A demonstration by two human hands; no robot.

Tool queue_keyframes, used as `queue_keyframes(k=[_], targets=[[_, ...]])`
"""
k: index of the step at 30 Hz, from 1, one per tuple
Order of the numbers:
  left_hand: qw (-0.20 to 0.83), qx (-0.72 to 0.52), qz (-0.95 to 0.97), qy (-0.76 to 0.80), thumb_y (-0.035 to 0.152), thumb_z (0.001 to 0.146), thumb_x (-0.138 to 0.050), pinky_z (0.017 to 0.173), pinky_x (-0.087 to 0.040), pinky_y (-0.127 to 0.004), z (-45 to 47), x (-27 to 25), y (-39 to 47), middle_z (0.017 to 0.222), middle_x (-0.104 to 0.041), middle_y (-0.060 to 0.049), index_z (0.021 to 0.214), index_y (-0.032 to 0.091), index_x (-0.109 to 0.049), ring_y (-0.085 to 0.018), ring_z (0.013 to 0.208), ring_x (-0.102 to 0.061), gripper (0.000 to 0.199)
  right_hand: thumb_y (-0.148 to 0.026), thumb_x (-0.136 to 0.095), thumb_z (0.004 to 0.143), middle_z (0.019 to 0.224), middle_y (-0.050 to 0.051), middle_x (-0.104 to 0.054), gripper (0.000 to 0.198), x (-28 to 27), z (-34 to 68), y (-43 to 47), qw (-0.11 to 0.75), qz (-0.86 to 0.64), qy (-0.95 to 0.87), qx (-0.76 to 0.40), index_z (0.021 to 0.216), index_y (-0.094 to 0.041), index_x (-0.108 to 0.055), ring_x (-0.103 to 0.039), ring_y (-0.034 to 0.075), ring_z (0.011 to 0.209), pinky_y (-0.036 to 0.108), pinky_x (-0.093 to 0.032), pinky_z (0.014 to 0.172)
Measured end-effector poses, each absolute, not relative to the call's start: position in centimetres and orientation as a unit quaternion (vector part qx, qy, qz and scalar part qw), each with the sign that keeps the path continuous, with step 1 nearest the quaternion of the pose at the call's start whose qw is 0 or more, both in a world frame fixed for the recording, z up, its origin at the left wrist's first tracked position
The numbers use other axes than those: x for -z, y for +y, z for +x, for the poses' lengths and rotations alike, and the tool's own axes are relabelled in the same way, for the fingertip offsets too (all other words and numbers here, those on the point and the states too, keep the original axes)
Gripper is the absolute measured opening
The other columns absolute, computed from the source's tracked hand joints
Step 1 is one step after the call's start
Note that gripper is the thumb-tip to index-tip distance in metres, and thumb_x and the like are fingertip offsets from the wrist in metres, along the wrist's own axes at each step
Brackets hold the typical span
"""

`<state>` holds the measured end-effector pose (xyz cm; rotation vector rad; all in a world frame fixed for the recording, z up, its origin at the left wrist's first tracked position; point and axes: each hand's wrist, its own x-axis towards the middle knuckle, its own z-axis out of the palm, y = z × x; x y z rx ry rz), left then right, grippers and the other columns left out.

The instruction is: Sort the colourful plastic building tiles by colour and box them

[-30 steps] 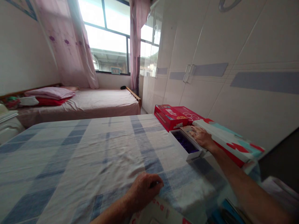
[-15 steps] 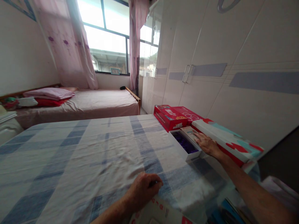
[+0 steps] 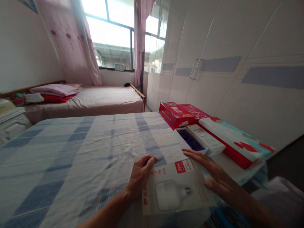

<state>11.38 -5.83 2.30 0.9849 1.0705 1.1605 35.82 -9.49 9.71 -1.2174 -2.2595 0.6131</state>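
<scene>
A white light bulb box [image 3: 175,190] with a bulb picture and a red label lies at the bottom centre. My left hand [image 3: 142,172] is at its upper left edge, fingers curled in and thumb pressed over them. What those fingers hold, if anything, is hidden. Along the box's right side is my right hand [image 3: 211,172], fingers stretched out and slightly blurred. I cannot tell whether its palm touches the box. Just beyond my right fingertips stand an open white box [image 3: 178,134] with dark purple contents and a closed white box [image 3: 215,144] beside it.
Red boxes [image 3: 174,115] and a long red, white and teal box [image 3: 228,139] line the right side of the bed with its striped sheet [image 3: 95,148]. Blue items [image 3: 225,218] are at the lower right. Behind stand a wardrobe [image 3: 213,88] and a second bed [image 3: 106,98].
My right hand has left the closed white box and come back to the light bulb box's right side. More of the bulb box shows. My left hand has shifted slightly up and left.
</scene>
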Motion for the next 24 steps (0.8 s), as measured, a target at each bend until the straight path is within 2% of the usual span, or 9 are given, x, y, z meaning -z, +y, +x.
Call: queue_keyframes(k=[2,4,7,12,15,18,21,24], targets=[[0.597,-0.498,0.427,0.462,0.044,0.073,-0.062,0.046,-0.034,-0.018,11.4,-2.2,-5.8,0.059,-0.055,0.003,0.079,0.015,-0.064,-0.008,0.049,-0.045,0.03,-0.06,-0.054,0.076,0.151,0.006,-0.021,0.076,-10.0,35.8,-10.5,0.174,-0.431,-0.869,-0.168,0.142,-0.03,-0.03,-0.02,0.029,0.137,0.046,-0.029,0.107],[0.593,-0.494,0.432,0.467,0.043,0.072,-0.063,0.045,-0.033,-0.017,11.4,-2.1,-5.8,0.058,-0.054,0.004,0.077,0.015,-0.064,-0.007,0.048,-0.043,0.029,-0.057,-0.067,0.066,0.152,0.007,-0.015,0.088,-10.1,35.5,-11.1,0.127,-0.434,-0.889,-0.077,0.141,-0.028,-0.031,-0.012,0.033,0.139,0.052,-0.019,0.11],[0.588,-0.489,0.441,0.47,0.043,0.07,-0.064,0.045,-0.032,-0.018,11.5,-2.0,-5.8,0.058,-0.054,0.003,0.076,0.015,-0.064,-0.007,0.049,-0.043,0.029,-0.051,-0.072,0.059,0.152,0.01,-0.015,0.096,-9.1,34.6,-11.3,0.08,-0.419,-0.904,0.004,0.141,-0.023,-0.032,-0.009,0.036,0.138,0.056,-0.01,0.11],[0.572,-0.489,0.456,0.474,0.044,0.07,-0.064,0.046,-0.033,-0.018,11.4,-1.9,-5.7,0.061,-0.055,0.003,0.075,0.015,-0.065,-0.008,0.051,-0.043,0.03,-0.048,-0.068,0.06,0.146,0.015,-0.031,0.099,-5.8,33.6,-11.3,0.046,-0.387,-0.921,-0.003,0.144,-0.02,-0.025,-0.029,0.036,0.131,0.055,-0.02,0.106],[0.581,-0.499,0.446,0.464,0.05,0.075,-0.057,0.044,-0.032,-0.019,11.1,-1.8,-5.6,0.058,-0.05,0.004,0.082,0.015,-0.065,-0.008,0.047,-0.041,0.037,-0.052,-0.066,0.059,0.141,0.013,-0.039,0.095,-5.8,34.4,-11.1,0.062,-0.415,-0.908,0.007,0.142,-0.024,-0.03,-0.035,0.034,0.128,0.05,-0.026,0.104],[0.583,-0.55,0.414,0.432,0.054,0.081,-0.048,0.05,-0.039,-0.02,10.9,-1.7,-5.5,0.066,-0.054,0.002,0.093,0.015,-0.064,-0.01,0.054,-0.048,0.044,-0.06,-0.062,0.062,0.134,0.012,-0.046,0.084,-7.3,36.0,-9.7,0.117,-0.516,-0.845,0.076,0.136,-0.026,-0.041,-0.041,0.034,0.122,0.052,-0.028,0.102],[0.587,-0.559,0.412,0.417,0.055,0.082,-0.047,0.054,-0.042,-0.022,10.9,-1.6,-5.4,0.073,-0.057,-0.001,0.096,0.013,-0.062,-0.011,0.057,-0.052,0.047,-0.062,-0.05,0.073,0.128,0.015,-0.05,0.074,-8.8,37.4,-6.7,0.17,-0.659,-0.715,0.158,0.133,-0.02,-0.044,-0.045,0.034,0.116,0.05,-0.034,0.096],[0.583,-0.54,0.427,0.431,0.055,0.081,-0.047,0.052,-0.043,-0.023,11.1,-1.8,-5.4,0.072,-0.057,-0.001,0.094,0.012,-0.062,-0.01,0.055,-0.052,0.047,-0.063,-0.045,0.077,0.126,0.017,-0.05,0.073,-9.0,37.5,-3.5,0.132,-0.724,-0.655,0.168,0.131,-0.014,-0.044,-0.048,0.033,0.111,0.049,-0.039,0.09]])
